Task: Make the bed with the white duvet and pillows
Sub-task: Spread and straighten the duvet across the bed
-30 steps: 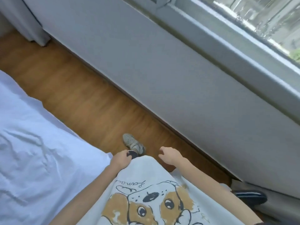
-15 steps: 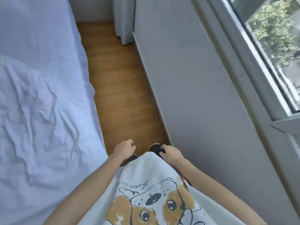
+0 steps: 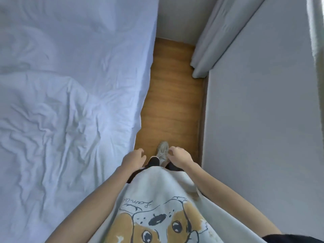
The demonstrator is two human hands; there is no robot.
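The white duvet [image 3: 52, 134] lies wrinkled over the bed on the left, and its edge hangs down beside the wooden floor. Farther up, smoother white bedding [image 3: 98, 32] covers the head end. No pillow shows in this view. My left hand [image 3: 134, 157] hangs just right of the duvet's edge, fingers loosely curled, holding nothing. My right hand [image 3: 178, 156] hangs in front of my shirt, fingers also loosely curled and empty. Both hands are apart from the duvet.
A narrow strip of wooden floor [image 3: 173, 95] runs between the bed and a grey wall [image 3: 263, 128] on the right. A grey curtain [image 3: 215, 37] hangs at the far end. My shoe [image 3: 163, 150] is on the floor below my hands.
The view has swung from the wall and window toward the aisle along the bed. My feet have stepped forward. Both hands stay empty in front of my shirt.
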